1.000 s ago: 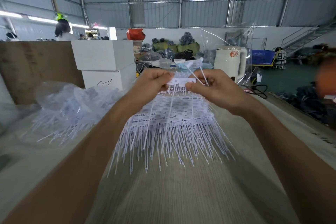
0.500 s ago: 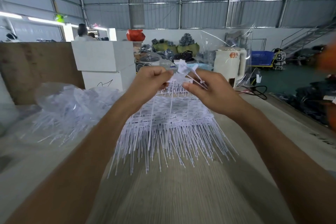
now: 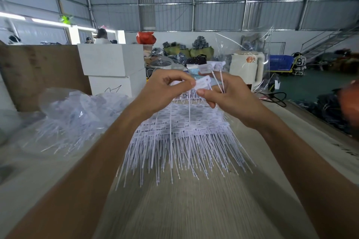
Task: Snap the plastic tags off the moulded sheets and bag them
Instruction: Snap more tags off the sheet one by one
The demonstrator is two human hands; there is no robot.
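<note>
While the table (image 3: 194,209) fills my feed, I see the moulded sheets (image 3: 182,128) stacked at its middle, thin tails fanned toward the near edge, and a clear bag (image 3: 73,114) of loose tags by the left edge (contents blurred). Above the stack's far end, the left hand (image 3: 165,87) pinches one white tag (image 3: 203,83) between thumb and forefinger. The right hand (image 3: 231,97) grips the same tag's lower edge, with several snapped tags (image 3: 211,67) held among its curled fingers.

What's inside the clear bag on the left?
The clear bag holds loose white tags, their thin tails showing through the plastic. How many, and what lies beneath them, is hidden.
</note>
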